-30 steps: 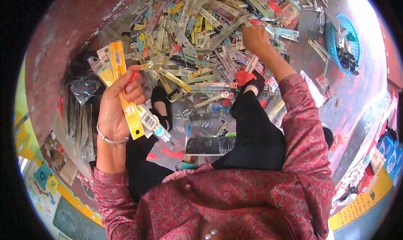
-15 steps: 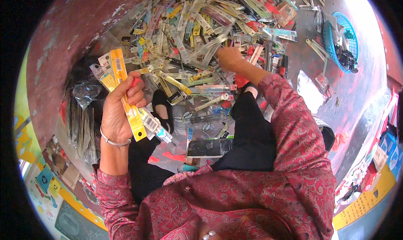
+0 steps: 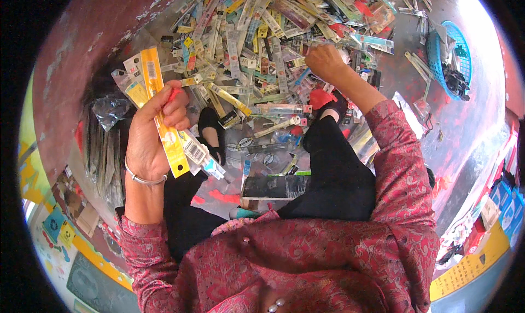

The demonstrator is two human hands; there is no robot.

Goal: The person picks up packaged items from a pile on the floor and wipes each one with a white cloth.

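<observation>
In my left hand (image 3: 146,133), raised at the left, is a bundle of long narrow packets. A yellow-orange packet (image 3: 174,149) lies on top, and a white packet with a barcode (image 3: 193,149) sticks out below the fingers. Something red shows by the curled fingertips. My right hand (image 3: 326,61) reaches down into a wide pile of slim clear and coloured packets (image 3: 232,56). Its fingers are curled, and their tips are out of sight. Whatever they hold, I cannot make out.
A blue plastic basket (image 3: 435,67) with dark scraps stands at the right. Between my legs lies a dark flat box (image 3: 276,187). A crumpled clear bag (image 3: 110,112) sits beside the reddish wall (image 3: 82,45) at the left. Red scraps (image 3: 321,98) lie near my right shoe.
My right hand has moved right and slightly away from me over the pile. The clear sleeve that was beside it no longer shows there. My left hand keeps its bundle almost still.
</observation>
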